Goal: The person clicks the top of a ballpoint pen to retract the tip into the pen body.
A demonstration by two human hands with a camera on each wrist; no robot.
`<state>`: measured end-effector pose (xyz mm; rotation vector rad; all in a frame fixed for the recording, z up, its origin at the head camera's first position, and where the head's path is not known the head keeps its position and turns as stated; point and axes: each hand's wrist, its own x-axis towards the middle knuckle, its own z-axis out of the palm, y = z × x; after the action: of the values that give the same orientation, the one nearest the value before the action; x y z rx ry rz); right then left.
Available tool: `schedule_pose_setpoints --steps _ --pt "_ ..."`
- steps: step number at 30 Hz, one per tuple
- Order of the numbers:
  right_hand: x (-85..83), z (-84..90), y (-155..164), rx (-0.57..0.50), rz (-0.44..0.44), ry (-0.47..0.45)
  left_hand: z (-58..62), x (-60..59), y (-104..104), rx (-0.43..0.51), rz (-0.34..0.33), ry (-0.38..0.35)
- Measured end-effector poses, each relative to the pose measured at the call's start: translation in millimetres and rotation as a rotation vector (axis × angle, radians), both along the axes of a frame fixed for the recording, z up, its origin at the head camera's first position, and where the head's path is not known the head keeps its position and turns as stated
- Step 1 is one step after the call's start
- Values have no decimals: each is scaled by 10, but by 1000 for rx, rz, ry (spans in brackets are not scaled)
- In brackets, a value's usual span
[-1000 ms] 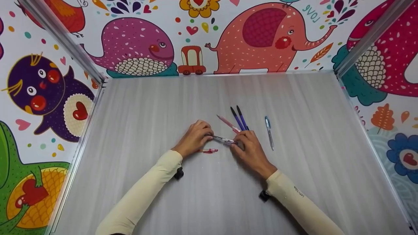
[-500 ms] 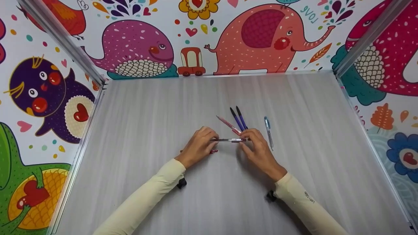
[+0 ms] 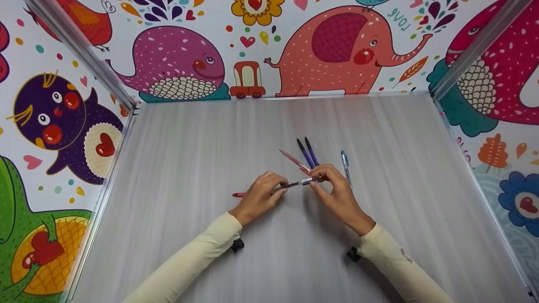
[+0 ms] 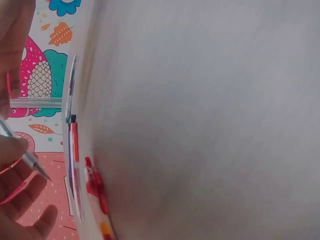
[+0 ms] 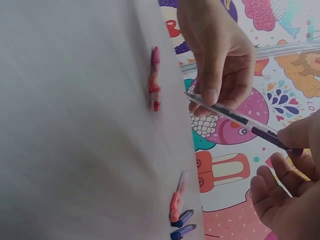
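A thin pen [image 3: 297,183] with a clear barrel and a dark end is held just above the grey table [image 3: 189,143], tilted up to the right. My left hand [image 3: 281,188] pinches its left end and my right hand [image 3: 316,179] pinches the dark right end. The right wrist view shows the same pen [image 5: 235,116] between the left hand [image 5: 207,95] and the right fingers [image 5: 295,145]. In the left wrist view the pen tip [image 4: 36,165] sticks out from my left fingers [image 4: 15,150]. A red pen [image 3: 238,194] lies on the table, partly hidden under the left hand.
Just beyond the right hand lie a pink pen [image 3: 294,160], two dark blue pens [image 3: 307,150] and a light blue pen [image 3: 345,165]. Cartoon-patterned walls [image 3: 252,46] close the table at the back and both sides.
Both hands have shifted slightly right and nearer with the pen. It went from level to tilted up at the right. The red pen's left end now shows beside the left hand.
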<state>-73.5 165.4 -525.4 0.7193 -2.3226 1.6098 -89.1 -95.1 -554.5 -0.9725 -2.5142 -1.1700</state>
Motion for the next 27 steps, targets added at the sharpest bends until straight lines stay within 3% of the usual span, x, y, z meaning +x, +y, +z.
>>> schedule_pose_setpoints --steps 8,15,23,27 --pt "5 44 -7 -26 33 -48 4 65 37 14 -11 -58" --pt "8 76 -26 -11 -1 -1 23 98 106 62 -25 -83" --pt "2 108 -52 6 -46 45 10 203 241 144 -22 -199" --pt "-5 111 -57 23 -52 63 -5 250 304 207 -9 -307"
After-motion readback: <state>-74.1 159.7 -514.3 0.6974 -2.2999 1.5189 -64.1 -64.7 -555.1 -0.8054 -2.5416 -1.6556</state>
